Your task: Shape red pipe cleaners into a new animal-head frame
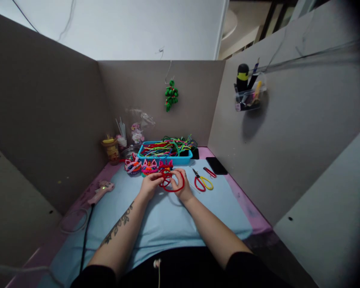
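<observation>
Both hands meet over the middle of the tabletop [168, 224], which carries a pale blue mat with a pink edge. The left hand [150, 185] has its fingers closed on the left end of a red pipe cleaner loop [174, 188]; the right hand [181, 187] pinches the same loop from the right, with its fingers curled through and over the wire. The loop lies between the two grips and bulges out below and to the right of the right hand's fingers, just above the mat. Its upper left part is hidden between the fingers, so the exact shape there cannot be told.

Just behind the hands stands a row of small colourful pipe cleaner figures [150, 166], and behind them a blue tray [165, 160] heaped with mixed pipe cleaners. To the right of the right hand, near but apart from it, lie scissors with red and yellow handles [203, 182], and farther right a dark phone [216, 165]. A pink glue gun [102, 189] rests well to the left of the left hand, its black cord trailing toward the person
</observation>
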The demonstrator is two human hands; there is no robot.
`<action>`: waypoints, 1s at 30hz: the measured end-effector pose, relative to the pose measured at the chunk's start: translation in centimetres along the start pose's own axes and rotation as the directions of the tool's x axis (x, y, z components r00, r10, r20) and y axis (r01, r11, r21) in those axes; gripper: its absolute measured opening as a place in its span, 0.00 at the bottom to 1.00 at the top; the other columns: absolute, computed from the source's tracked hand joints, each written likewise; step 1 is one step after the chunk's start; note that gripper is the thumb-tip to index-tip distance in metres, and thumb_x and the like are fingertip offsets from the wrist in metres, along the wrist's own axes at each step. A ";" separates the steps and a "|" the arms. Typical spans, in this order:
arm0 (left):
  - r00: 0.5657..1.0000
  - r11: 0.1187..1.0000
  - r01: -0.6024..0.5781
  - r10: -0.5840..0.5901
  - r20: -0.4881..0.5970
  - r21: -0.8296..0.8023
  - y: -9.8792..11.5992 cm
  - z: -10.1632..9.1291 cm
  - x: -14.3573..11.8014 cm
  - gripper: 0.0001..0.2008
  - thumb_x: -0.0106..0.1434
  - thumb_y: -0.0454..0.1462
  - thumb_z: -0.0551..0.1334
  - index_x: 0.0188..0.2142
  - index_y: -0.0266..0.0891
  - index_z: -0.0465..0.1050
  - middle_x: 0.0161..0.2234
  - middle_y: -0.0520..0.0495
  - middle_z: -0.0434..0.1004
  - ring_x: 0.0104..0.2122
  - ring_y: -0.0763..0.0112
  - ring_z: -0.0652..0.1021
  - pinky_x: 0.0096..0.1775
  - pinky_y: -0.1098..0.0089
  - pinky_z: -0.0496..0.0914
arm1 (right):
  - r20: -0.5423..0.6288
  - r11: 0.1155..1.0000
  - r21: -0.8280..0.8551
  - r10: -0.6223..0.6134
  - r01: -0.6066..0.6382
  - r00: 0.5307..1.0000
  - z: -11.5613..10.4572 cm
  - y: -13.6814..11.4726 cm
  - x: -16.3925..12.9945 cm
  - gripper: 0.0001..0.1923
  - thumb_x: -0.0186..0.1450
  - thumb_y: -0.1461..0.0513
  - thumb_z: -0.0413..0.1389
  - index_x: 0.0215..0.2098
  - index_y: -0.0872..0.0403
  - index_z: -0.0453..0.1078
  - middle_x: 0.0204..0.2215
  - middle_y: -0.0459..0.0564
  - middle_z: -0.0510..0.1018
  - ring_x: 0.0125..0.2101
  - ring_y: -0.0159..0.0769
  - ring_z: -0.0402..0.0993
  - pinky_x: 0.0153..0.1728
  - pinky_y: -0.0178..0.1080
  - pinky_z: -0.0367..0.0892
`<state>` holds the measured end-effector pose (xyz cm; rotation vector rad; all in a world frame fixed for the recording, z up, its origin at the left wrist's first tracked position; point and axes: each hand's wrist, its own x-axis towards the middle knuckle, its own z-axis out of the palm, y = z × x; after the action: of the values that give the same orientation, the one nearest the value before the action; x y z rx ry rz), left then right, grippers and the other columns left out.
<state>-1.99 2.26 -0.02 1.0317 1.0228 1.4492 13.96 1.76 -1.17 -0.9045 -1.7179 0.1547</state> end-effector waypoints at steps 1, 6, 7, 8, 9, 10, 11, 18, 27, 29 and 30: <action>1.000 1.000 0.005 -0.005 -0.017 -0.012 0.0 0.0 0.1 0.18 0.36 0.35 0.72 0.30 0.33 0.76 0.25 0.46 0.76 0.23 0.72 0.73 0.29 0.70 0.66 | -0.007 1.000 0.001 0.001 -0.001 1.000 0.0 0.0 0.0 0.14 0.60 0.65 0.50 0.45 0.53 0.66 0.45 0.54 0.63 0.46 0.40 0.63 0.50 0.44 0.62; 1.000 0.999 0.020 -0.020 -0.006 -0.025 -0.1 0.0 0.1 0.18 0.36 0.35 0.72 0.30 0.33 0.75 0.23 0.48 0.76 0.22 0.73 0.72 0.29 0.71 0.65 | -0.036 1.000 -0.012 0.000 0.000 0.999 0.2 0.2 -0.2 0.10 0.60 0.64 0.51 0.41 0.52 0.68 0.44 0.53 0.63 0.46 0.39 0.63 0.49 0.44 0.63; 1.000 1.000 0.020 -0.020 0.001 -0.024 -0.1 0.0 0.1 0.18 0.36 0.35 0.72 0.30 0.33 0.75 0.23 0.47 0.76 0.22 0.73 0.73 0.29 0.71 0.65 | -0.047 1.000 -0.019 -0.003 0.002 0.999 0.3 0.2 -0.2 0.09 0.61 0.63 0.51 0.39 0.52 0.69 0.43 0.53 0.64 0.45 0.39 0.64 0.48 0.44 0.63; 1.000 1.000 0.022 -0.022 0.008 -0.022 -0.1 0.1 0.1 0.18 0.36 0.35 0.72 0.29 0.33 0.75 0.23 0.47 0.76 0.22 0.73 0.73 0.29 0.71 0.65 | -0.058 1.000 -0.027 -0.006 0.004 0.998 0.3 0.2 -0.2 0.08 0.61 0.62 0.51 0.38 0.52 0.70 0.42 0.53 0.64 0.44 0.39 0.64 0.48 0.44 0.63; 1.000 0.999 0.026 -0.026 0.016 -0.021 -0.1 0.1 0.0 0.18 0.36 0.36 0.73 0.29 0.33 0.75 0.24 0.47 0.76 0.22 0.73 0.73 0.29 0.71 0.65 | -0.066 0.999 -0.036 -0.009 0.006 0.998 0.3 0.2 -0.2 0.07 0.61 0.62 0.51 0.36 0.52 0.70 0.41 0.53 0.65 0.44 0.39 0.64 0.47 0.43 0.63; 0.999 0.999 0.032 -0.032 0.027 -0.019 -0.1 0.1 0.0 0.18 0.36 0.36 0.73 0.30 0.33 0.75 0.24 0.47 0.76 0.22 0.72 0.73 0.28 0.71 0.65 | -0.071 0.999 -0.045 -0.011 0.008 0.997 0.2 0.2 -0.1 0.07 0.61 0.62 0.51 0.35 0.52 0.71 0.41 0.52 0.65 0.43 0.39 0.65 0.47 0.43 0.63; 0.998 0.999 0.040 -0.039 0.039 -0.017 0.0 0.1 -0.1 0.18 0.36 0.36 0.73 0.30 0.33 0.75 0.24 0.46 0.76 0.22 0.72 0.73 0.28 0.71 0.65 | -0.074 0.999 -0.051 -0.015 0.011 0.997 0.2 0.1 -0.1 0.07 0.61 0.62 0.51 0.34 0.53 0.71 0.40 0.52 0.66 0.43 0.39 0.65 0.46 0.43 0.64; 0.992 0.995 0.074 -0.067 0.106 -0.065 0.0 0.2 -0.3 0.18 0.36 0.34 0.73 0.30 0.33 0.75 0.26 0.45 0.77 0.25 0.72 0.74 0.30 0.71 0.66 | -0.021 0.998 -0.061 0.002 -0.003 1.000 0.6 0.2 0.0 0.08 0.60 0.64 0.51 0.30 0.54 0.72 0.41 0.53 0.67 0.44 0.40 0.63 0.47 0.44 0.63; 0.997 0.990 0.020 -0.031 -0.075 -0.140 0.1 -0.2 0.3 0.20 0.35 0.35 0.73 0.31 0.33 0.74 0.26 0.48 0.75 0.24 0.73 0.74 0.28 0.73 0.65 | 0.175 0.997 0.024 -0.072 0.069 0.982 -0.3 -1.5 -0.2 0.24 0.50 0.69 0.56 0.46 0.50 0.69 0.56 0.51 0.55 0.55 0.45 0.53 0.56 0.48 0.53; 0.995 0.981 0.016 -0.034 -0.094 -0.192 0.0 -0.4 0.5 0.21 0.35 0.35 0.73 0.31 0.34 0.73 0.26 0.49 0.75 0.25 0.73 0.74 0.30 0.72 0.66 | 0.262 0.991 0.051 -0.134 0.125 0.956 -0.2 -2.1 -0.3 0.23 0.49 0.68 0.59 0.44 0.49 0.71 0.57 0.50 0.53 0.56 0.45 0.51 0.57 0.49 0.51; 0.994 0.977 0.012 -0.034 -0.102 -0.212 0.0 -0.4 0.6 0.21 0.35 0.35 0.72 0.31 0.34 0.73 0.26 0.49 0.75 0.25 0.73 0.74 0.30 0.72 0.66 | 0.277 0.987 0.061 -0.157 0.146 0.948 -0.1 -2.3 -0.4 0.19 0.50 0.67 0.59 0.41 0.48 0.73 0.57 0.49 0.54 0.55 0.45 0.52 0.57 0.49 0.51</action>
<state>-2.47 2.85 -0.13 0.7951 0.9281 1.5691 12.93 -0.11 -0.22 -0.7432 -2.0339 0.2220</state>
